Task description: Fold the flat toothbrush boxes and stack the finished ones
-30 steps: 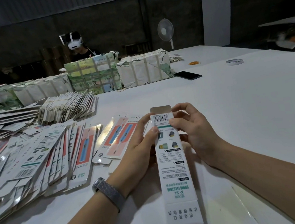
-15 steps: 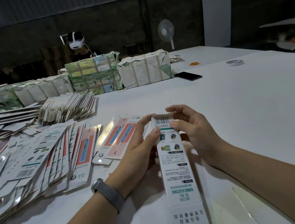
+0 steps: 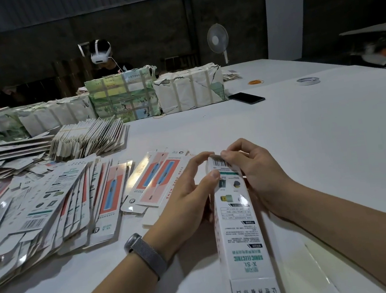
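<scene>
A worker closes the far end of a toothbrush box at a white table (image 3: 308, 146). At left of the frame, flat boxes (image 3: 48, 208) lie fanned in a loose heap, with a banded bundle (image 3: 89, 142) standing on edge behind it and wrapped packs (image 3: 122, 96) in a row farther back, where a second person wearing a headset (image 3: 100, 52) sits. Just left of centre, the left hand (image 3: 183, 196), a watch (image 3: 145, 254) on its wrist, grips the box (image 3: 237, 218) with thumb on the printed face and fingers curled round its far end. The box runs from centre frame down to the bottom edge, already opened into a tube. The right hand (image 3: 256, 172) pinches the same end from the other side. The brown flap that stood up there a second ago no longer shows, which suggests that end is tucked shut; the near end still looks open. At upper right lie a phone (image 3: 246, 97) and a tape roll (image 3: 308, 81).
</scene>
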{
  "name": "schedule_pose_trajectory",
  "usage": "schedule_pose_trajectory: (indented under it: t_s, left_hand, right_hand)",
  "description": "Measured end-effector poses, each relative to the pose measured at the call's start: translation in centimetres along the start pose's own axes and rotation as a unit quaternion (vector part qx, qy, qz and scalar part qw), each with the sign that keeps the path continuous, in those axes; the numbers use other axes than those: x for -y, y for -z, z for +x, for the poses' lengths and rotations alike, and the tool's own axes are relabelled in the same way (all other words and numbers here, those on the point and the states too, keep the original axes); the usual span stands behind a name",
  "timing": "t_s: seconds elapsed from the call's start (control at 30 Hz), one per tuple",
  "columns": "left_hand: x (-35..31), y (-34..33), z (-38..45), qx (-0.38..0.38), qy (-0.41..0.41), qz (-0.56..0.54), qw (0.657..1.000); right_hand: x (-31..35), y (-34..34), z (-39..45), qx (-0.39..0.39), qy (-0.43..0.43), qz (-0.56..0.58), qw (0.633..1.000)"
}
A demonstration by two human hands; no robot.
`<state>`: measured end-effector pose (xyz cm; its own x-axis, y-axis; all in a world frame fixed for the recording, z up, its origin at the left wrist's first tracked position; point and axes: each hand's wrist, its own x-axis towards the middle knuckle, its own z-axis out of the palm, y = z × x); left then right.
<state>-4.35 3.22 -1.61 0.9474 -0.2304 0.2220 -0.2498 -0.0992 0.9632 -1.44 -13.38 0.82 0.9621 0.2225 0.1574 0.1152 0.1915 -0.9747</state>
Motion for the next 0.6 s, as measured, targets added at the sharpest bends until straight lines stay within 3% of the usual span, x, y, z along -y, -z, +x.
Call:
schedule_pose_trajectory:
  t_s: [0.23, 0.6]
  left_hand:
    - [-0.42, -0.30, -0.07, 0.010, -0.022, 0.024, 0.999]
    - [-0.29, 0.02, 0.23, -0.010, -0.007, 0.031, 0.999]
  right_hand:
    - [0.14, 0.03, 0.18, 0.011, -0.047, 0.025, 0.999]
    - [-0.27, 0.19, 0.54, 0.032, -0.033, -0.030, 0.998]
